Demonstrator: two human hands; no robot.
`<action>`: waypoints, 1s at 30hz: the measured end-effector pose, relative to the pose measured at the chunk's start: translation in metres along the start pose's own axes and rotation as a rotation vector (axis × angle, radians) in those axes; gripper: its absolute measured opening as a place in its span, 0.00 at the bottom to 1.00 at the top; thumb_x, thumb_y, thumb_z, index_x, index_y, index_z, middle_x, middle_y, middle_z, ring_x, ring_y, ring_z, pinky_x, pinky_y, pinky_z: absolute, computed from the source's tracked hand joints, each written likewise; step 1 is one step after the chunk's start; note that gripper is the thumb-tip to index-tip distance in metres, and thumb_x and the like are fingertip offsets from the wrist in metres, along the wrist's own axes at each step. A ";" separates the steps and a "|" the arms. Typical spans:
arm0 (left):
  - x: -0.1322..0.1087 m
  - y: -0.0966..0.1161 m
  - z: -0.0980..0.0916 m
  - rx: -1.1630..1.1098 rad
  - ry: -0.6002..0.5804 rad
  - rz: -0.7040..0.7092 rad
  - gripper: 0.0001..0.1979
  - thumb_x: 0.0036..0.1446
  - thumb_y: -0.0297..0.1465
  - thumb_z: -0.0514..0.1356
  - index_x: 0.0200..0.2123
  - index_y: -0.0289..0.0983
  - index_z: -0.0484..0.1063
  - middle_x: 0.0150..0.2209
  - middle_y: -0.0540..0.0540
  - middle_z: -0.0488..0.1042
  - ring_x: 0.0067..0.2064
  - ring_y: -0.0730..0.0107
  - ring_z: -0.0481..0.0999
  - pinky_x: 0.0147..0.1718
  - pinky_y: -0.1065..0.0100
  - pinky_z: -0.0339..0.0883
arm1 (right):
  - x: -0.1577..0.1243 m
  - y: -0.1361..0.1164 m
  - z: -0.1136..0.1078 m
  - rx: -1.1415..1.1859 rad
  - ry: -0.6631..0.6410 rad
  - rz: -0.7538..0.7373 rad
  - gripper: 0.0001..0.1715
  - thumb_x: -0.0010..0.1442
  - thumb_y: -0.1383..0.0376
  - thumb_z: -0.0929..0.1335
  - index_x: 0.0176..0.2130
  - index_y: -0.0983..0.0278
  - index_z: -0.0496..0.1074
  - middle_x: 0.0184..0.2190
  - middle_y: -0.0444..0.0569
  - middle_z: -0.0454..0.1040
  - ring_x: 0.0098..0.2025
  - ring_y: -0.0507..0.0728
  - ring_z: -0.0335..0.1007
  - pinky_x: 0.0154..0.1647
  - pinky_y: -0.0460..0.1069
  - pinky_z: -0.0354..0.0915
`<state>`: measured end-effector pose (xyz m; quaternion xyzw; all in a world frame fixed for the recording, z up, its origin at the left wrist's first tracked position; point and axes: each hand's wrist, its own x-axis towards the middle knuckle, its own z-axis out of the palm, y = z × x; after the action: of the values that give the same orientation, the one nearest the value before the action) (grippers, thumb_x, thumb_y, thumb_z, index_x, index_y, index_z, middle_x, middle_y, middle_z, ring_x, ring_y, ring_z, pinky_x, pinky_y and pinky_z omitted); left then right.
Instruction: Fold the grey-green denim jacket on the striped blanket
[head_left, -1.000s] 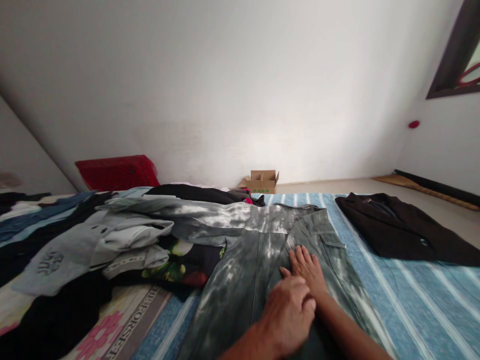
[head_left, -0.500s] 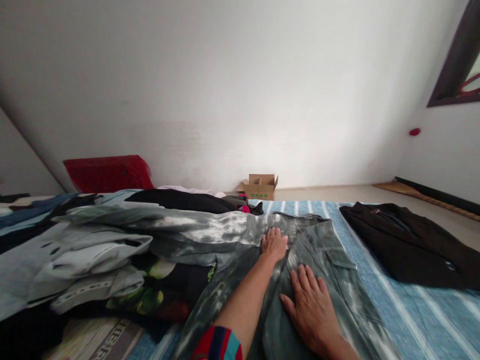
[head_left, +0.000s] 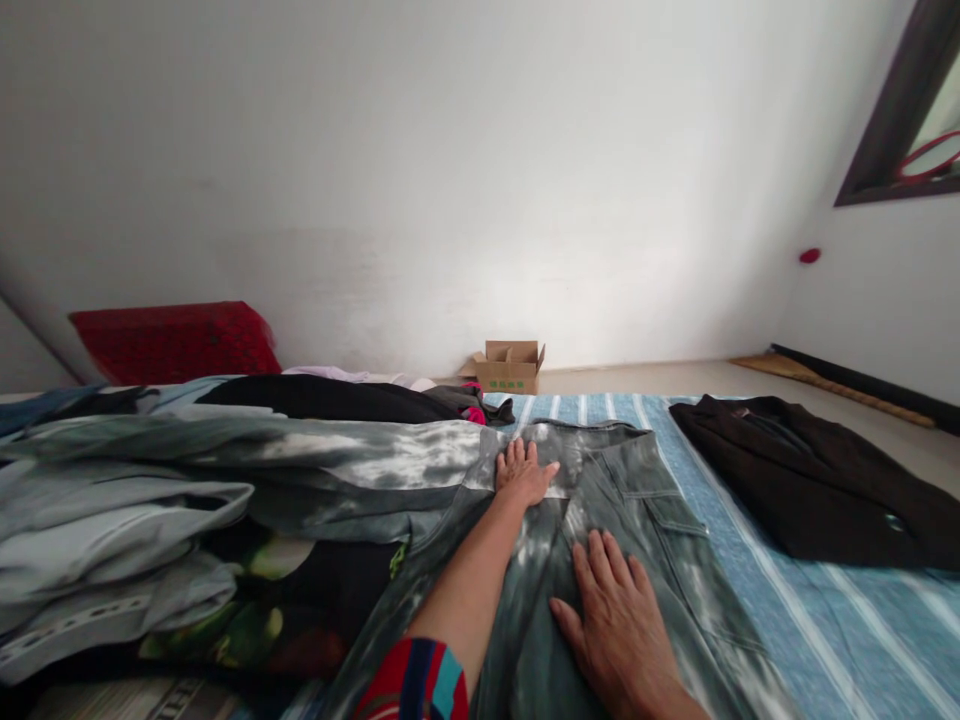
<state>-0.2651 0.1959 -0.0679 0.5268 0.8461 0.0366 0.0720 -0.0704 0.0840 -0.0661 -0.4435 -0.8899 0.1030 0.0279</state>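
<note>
A grey-green tie-dyed jacket lies spread out in front of me, with a flapped pocket on its right part and a long sleeve reaching left over other clothes. My left hand rests on its upper part, fingers extended and thumb spread to the right. Nearer to me, my right hand lies flat on the front of the jacket, palm down with the thumb out to the left. Neither hand grips the cloth.
Light grey garments and a dark printed garment are heaped on the left. A folded dark brown garment lies right on the blue striped sheet. An open cardboard box and a red bundle stand by the wall.
My left hand has slid a little to the left across the jacket, and its thumb is more spread. My right hand stays almost in place. The view has shifted slightly right.
</note>
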 end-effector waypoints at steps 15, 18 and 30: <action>0.002 0.004 0.002 0.067 0.169 0.009 0.31 0.62 0.45 0.43 0.62 0.32 0.55 0.67 0.37 0.47 0.67 0.55 0.45 0.61 0.51 0.43 | -0.002 0.000 -0.002 0.028 0.014 0.010 0.39 0.63 0.47 0.55 0.64 0.68 0.56 0.66 0.57 0.46 0.68 0.67 0.37 0.64 0.64 0.39; 0.005 0.003 0.005 0.068 0.156 0.039 0.29 0.63 0.42 0.41 0.64 0.36 0.52 0.68 0.41 0.46 0.68 0.59 0.43 0.61 0.50 0.43 | -0.002 -0.001 -0.005 0.030 -0.004 0.013 0.40 0.63 0.47 0.54 0.64 0.68 0.55 0.66 0.58 0.45 0.68 0.67 0.36 0.64 0.64 0.39; 0.015 0.001 0.007 0.043 0.070 0.001 0.34 0.61 0.46 0.39 0.66 0.35 0.46 0.68 0.39 0.43 0.68 0.56 0.41 0.60 0.46 0.43 | 0.000 0.003 0.004 0.051 0.036 0.009 0.39 0.64 0.47 0.55 0.64 0.67 0.55 0.67 0.57 0.45 0.68 0.66 0.35 0.65 0.64 0.39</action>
<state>-0.2695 0.2094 -0.0764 0.5270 0.8485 0.0368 0.0309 -0.0685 0.0851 -0.0706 -0.4484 -0.8844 0.1176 0.0547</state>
